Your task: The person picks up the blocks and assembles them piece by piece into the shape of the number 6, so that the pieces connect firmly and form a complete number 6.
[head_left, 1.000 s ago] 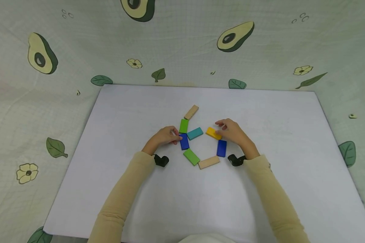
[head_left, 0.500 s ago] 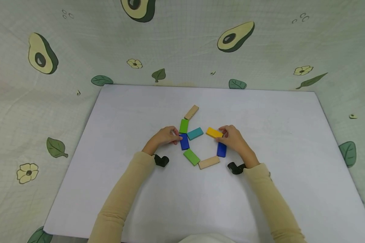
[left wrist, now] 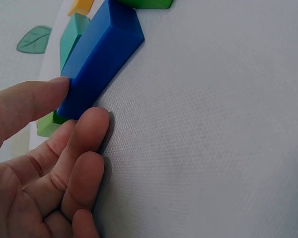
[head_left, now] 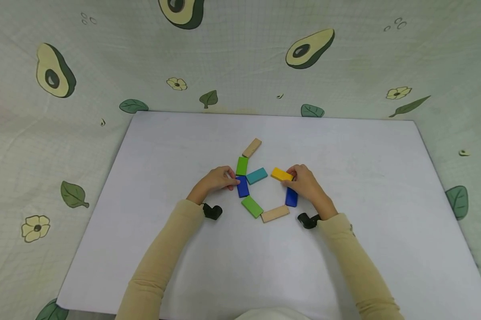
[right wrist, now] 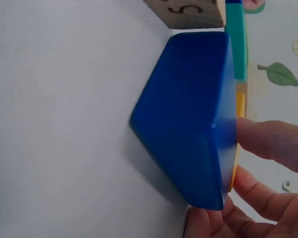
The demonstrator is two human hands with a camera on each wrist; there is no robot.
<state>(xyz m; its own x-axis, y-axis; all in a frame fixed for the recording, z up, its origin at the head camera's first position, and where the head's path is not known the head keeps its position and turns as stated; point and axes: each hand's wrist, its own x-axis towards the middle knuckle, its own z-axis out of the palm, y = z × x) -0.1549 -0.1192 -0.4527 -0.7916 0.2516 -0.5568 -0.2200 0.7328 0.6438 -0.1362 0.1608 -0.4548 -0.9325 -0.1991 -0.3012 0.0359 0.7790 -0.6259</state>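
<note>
On the white board several flat blocks form a ring with a short tail. At its left side my left hand [head_left: 218,178] holds a blue block [head_left: 243,188], thumb on its edge and fingertips beside it; the left wrist view shows the same blue block [left wrist: 102,54] close up. My right hand [head_left: 306,183] pinches the right end of a yellow block [head_left: 280,174] between thumb and fingers. Just below lies a second blue block [head_left: 291,197], partly covered by that hand. In the right wrist view this blue block [right wrist: 188,109] hides most of the yellow one.
A teal block [head_left: 257,176] sits between the left blue block and the yellow one. Green blocks lie above [head_left: 242,166] and below [head_left: 252,206]. A plain wooden block [head_left: 275,214] closes the bottom; another wooden block [head_left: 252,147] tops the tail. Avocado-print cloth [head_left: 240,53] surrounds the board.
My right hand has come down slightly toward me, its fingers now behind the yellow block's right end and covering more of the right blue block. My left hand has stayed in place.
</note>
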